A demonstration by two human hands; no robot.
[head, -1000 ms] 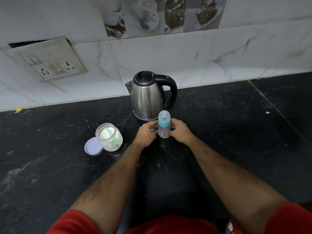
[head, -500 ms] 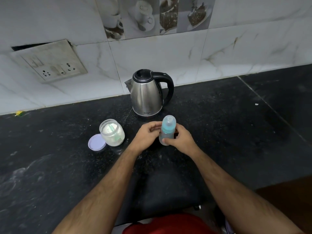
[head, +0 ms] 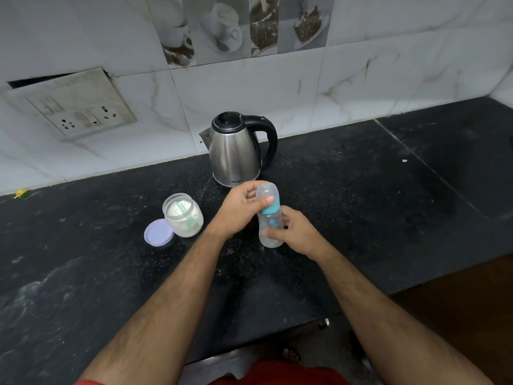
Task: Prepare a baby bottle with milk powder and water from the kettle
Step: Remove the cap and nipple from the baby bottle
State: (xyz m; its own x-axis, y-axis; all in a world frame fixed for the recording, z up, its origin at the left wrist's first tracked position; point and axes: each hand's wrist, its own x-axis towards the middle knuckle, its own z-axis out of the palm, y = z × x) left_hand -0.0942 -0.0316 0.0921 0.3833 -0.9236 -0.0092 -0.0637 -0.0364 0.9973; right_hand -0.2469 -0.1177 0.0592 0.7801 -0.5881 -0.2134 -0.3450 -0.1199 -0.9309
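Translucent plastic with a teal collar, the baby bottle is held upright above the black counter. Left hand fingers curl around its clear cap; right hand fingers pinch its body. Beyond the left fingers stands the steel kettle; left of them, the open powder jar.

Black speckled stone table, white marble-look wall tiles, grimy socket plate hanging loose, coffee-cup picture tiles
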